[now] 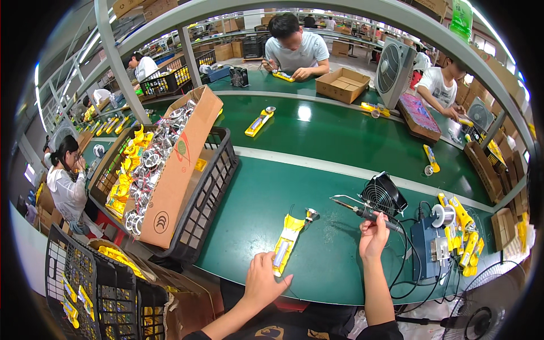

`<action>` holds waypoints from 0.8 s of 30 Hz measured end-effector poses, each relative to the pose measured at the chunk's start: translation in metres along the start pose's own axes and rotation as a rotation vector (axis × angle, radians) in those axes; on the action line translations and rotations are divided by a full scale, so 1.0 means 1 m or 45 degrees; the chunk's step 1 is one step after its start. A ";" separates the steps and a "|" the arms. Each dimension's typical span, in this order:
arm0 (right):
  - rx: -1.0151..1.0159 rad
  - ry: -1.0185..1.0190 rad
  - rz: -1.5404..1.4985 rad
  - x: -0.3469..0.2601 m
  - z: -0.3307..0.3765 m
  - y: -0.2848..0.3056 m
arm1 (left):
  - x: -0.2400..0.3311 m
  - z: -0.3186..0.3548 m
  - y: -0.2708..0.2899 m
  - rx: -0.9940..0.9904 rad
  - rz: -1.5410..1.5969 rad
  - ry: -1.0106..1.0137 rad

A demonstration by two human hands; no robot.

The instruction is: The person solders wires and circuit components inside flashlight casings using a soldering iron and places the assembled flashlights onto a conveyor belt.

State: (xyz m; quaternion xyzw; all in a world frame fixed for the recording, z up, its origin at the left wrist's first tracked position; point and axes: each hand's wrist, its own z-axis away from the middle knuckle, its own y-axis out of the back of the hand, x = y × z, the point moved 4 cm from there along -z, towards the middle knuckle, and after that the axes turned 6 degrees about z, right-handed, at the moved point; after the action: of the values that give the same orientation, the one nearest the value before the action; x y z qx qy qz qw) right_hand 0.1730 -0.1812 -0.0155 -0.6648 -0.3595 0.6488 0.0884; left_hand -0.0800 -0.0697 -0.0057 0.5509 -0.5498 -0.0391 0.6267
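Observation:
My right hand (374, 235) grips a soldering iron (365, 213) by its dark handle, the tip pointing left above the green bench. A length of thin solder wire (347, 198) shows close to the iron's tip. In front of me lies an open yellow flashlight housing (288, 241) with a grey-blue cylindrical battery inside. A small silver reflector lamp head (311, 215) sits by its far end. My left hand (265, 281) is at the housing's near end, fingers along its left edge and the thumb spread to the right; whether it presses on the housing is unclear.
A black fan (384, 194) stands beyond the iron. At right are a blue soldering station (426, 246), a solder spool (443, 216) and several yellow housings (469, 249). A carton of reflectors (178, 170) rests on a black crate (212, 195) at left. Co-workers sit beyond the green conveyor (340, 133).

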 end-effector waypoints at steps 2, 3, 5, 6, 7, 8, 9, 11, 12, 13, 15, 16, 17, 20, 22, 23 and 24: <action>-0.094 -0.016 -0.084 -0.005 -0.002 -0.001 | -0.010 -0.004 -0.006 0.050 0.061 0.029; -0.079 -0.009 -0.050 -0.008 -0.006 -0.002 | -0.013 -0.010 -0.008 0.035 0.055 0.033; -0.040 -0.029 0.002 -0.015 -0.006 -0.003 | -0.014 -0.019 -0.005 0.010 0.122 -0.091; -0.047 -0.015 -0.003 -0.017 -0.008 -0.003 | -0.017 -0.025 -0.005 -0.011 0.113 -0.087; -0.089 0.004 -0.019 -0.017 -0.009 -0.003 | -0.019 -0.029 -0.003 -0.030 0.126 -0.153; -0.130 0.024 -0.036 -0.017 -0.009 -0.003 | -0.020 -0.032 0.000 -0.049 0.138 -0.218; -0.145 0.053 -0.057 -0.018 -0.009 -0.001 | -0.018 -0.038 0.003 -0.118 0.124 -0.255; -0.145 0.080 0.000 -0.017 -0.009 0.004 | -0.018 -0.045 0.005 -0.210 0.130 -0.305; -0.173 0.103 0.057 -0.017 -0.008 0.005 | -0.017 -0.047 0.007 -0.276 0.137 -0.346; -0.169 0.096 0.045 -0.016 -0.008 0.005 | -0.019 -0.050 0.008 -0.391 0.163 -0.281; -0.182 0.090 0.092 -0.017 -0.006 0.000 | -0.022 -0.055 0.012 -0.508 0.212 -0.347; -0.158 0.088 0.138 -0.019 -0.005 -0.001 | -0.023 -0.059 0.011 -0.612 0.276 -0.418; -0.140 0.089 0.145 -0.020 -0.004 -0.002 | -0.024 -0.064 0.016 -0.741 0.308 -0.396; -0.051 0.049 0.278 -0.020 -0.002 -0.002 | -0.020 -0.079 0.036 -0.823 0.367 -0.440; -0.078 0.069 0.363 -0.015 -0.004 0.002 | -0.011 -0.089 0.025 -0.788 0.493 -0.362; -0.077 0.109 0.386 -0.014 -0.003 0.004 | -0.003 -0.094 0.017 -0.751 0.429 -0.436; -0.071 0.108 0.392 -0.013 -0.003 0.003 | 0.004 -0.096 0.007 -0.713 0.367 -0.509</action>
State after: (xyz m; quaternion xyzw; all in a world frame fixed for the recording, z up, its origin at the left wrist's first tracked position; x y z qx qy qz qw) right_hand 0.1784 -0.1899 -0.0064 -0.7410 -0.2672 0.6158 -0.0155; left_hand -0.0119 -0.0071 0.0222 0.2563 -0.7013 -0.2062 0.6324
